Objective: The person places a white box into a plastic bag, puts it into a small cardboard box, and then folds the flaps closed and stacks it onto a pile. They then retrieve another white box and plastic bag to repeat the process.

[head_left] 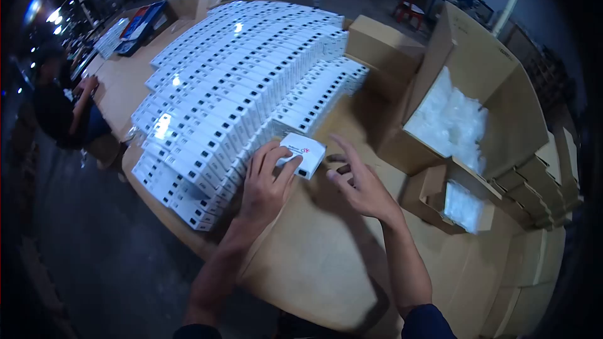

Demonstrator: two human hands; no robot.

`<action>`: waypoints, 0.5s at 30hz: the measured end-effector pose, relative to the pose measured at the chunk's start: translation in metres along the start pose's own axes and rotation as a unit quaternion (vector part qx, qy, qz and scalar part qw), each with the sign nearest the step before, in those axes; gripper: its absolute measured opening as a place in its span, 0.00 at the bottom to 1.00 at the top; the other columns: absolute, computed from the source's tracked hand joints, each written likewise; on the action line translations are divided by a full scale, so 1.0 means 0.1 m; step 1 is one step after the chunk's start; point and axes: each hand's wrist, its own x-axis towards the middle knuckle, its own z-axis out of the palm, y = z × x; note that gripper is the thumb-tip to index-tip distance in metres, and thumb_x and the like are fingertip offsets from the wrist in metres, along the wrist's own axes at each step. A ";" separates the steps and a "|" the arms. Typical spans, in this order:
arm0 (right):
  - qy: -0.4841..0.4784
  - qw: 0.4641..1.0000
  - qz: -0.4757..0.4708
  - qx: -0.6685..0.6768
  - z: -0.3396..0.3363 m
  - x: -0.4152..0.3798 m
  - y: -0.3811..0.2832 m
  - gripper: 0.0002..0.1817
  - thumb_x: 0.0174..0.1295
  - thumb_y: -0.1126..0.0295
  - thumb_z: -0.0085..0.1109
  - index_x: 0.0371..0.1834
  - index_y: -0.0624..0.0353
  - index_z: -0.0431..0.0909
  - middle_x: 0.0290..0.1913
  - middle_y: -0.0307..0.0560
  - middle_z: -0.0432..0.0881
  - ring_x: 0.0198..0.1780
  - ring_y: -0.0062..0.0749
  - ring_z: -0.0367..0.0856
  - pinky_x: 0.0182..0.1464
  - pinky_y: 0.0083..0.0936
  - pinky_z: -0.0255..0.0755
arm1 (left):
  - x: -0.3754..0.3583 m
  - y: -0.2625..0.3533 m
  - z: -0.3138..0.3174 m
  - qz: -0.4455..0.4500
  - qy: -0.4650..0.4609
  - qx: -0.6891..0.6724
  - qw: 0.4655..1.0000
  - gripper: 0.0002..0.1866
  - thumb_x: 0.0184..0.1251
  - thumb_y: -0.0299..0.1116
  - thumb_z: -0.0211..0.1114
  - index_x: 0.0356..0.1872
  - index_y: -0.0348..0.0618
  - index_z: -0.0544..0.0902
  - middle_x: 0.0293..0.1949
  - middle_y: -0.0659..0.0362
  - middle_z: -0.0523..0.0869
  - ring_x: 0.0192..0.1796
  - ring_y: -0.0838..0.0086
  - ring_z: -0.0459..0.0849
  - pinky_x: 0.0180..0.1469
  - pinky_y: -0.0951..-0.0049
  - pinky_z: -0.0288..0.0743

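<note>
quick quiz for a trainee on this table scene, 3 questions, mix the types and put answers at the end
1. Which hand has its fingers on the small white box?
2. True or false: the rows of white boxes stand on the brown table.
3. What lies in the large open carton? a) blue trays b) whitish, translucent material c) red bottles

Key: 1. left hand; 2. true; 3. b

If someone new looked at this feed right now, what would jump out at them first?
First, the large block of small white boxes, packed in long rows across the table ahead and to the left. Next, the single white box in front of it, held by the left hand while the right hand hovers open beside it. Then the big open carton on the right, with translucent white items inside.
</note>
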 end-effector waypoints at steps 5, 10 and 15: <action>-0.049 0.960 -0.048 0.271 -0.37 -0.38 0.03 0.28 0.81 0.63 0.55 0.81 0.54 0.63 0.58 0.45 0.77 0.51 0.22 0.79 0.47 0.25 0.84 | 0.34 0.53 -0.02 0.106 0.028 -0.068 0.992 0.22 0.49 0.16 0.74 0.49 0.41 0.89 0.52 0.55 0.81 0.58 0.56 0.82 0.59 0.56 0.82; 0.084 0.937 -0.073 0.331 -0.82 -0.78 0.09 0.14 0.80 0.71 0.53 0.64 0.61 0.77 0.54 0.44 0.81 0.48 0.23 0.84 0.48 0.26 0.87 | 0.88 1.12 0.01 0.111 -0.085 -0.237 0.961 0.24 0.52 0.13 0.70 0.53 0.40 0.86 0.54 0.51 0.80 0.58 0.54 0.83 0.60 0.56 0.81; 0.298 0.933 -0.169 -0.111 -1.77 -1.13 0.14 0.12 0.73 0.80 0.52 0.51 0.64 0.85 0.48 0.50 0.84 0.43 0.30 0.84 0.48 0.28 0.79 | 1.65 1.49 0.49 0.134 -0.108 -0.298 0.939 0.14 0.59 0.13 0.64 0.45 0.37 0.85 0.46 0.47 0.85 0.50 0.51 0.87 0.54 0.58 0.81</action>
